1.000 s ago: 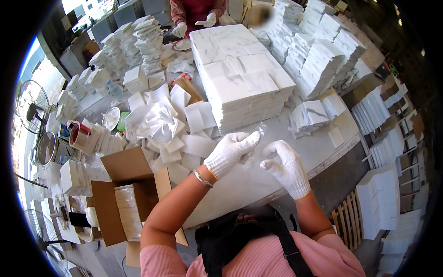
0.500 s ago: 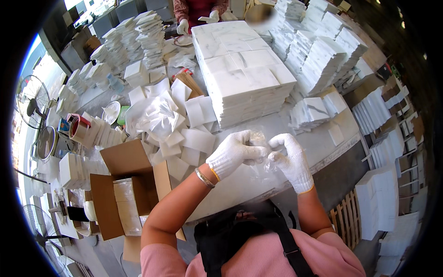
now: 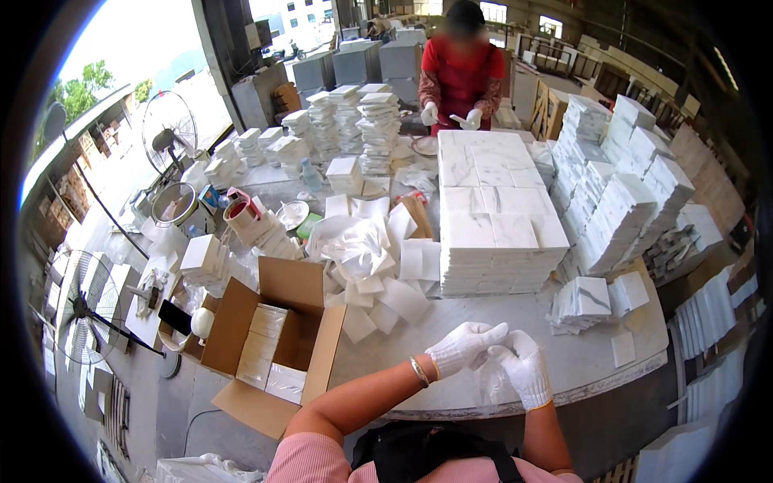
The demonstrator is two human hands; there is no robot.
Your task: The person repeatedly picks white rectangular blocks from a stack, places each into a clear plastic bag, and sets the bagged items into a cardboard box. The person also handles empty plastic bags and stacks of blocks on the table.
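My left hand (image 3: 465, 349) and my right hand (image 3: 525, 372), both in white knit gloves, meet above the near edge of the worktable (image 3: 451, 388). Their fingertips are pinched together. A crumpled piece of clear plastic film (image 3: 493, 385) hangs between and below them; how each finger grips it is partly hidden. Just beyond stands a large block of stacked white marble tiles (image 3: 503, 270) with grey veins. To the left, an open cardboard box (image 3: 295, 280) holds white, plastic-wrapped packs (image 3: 267, 324), with an open space beside them.
White foam sheets (image 3: 403, 299) and crumpled plastic lie left of the tile block. A small tile stack (image 3: 581, 304) sits to its right, with taller stacks (image 3: 620, 221) behind. Across the table, a person in red (image 3: 463, 84) wears white gloves. Fans (image 3: 84, 306) stand at left.
My view has tilted up and swung left, showing the person opposite and more of the box. My hands have come closer together, fingertips now meeting over the film.
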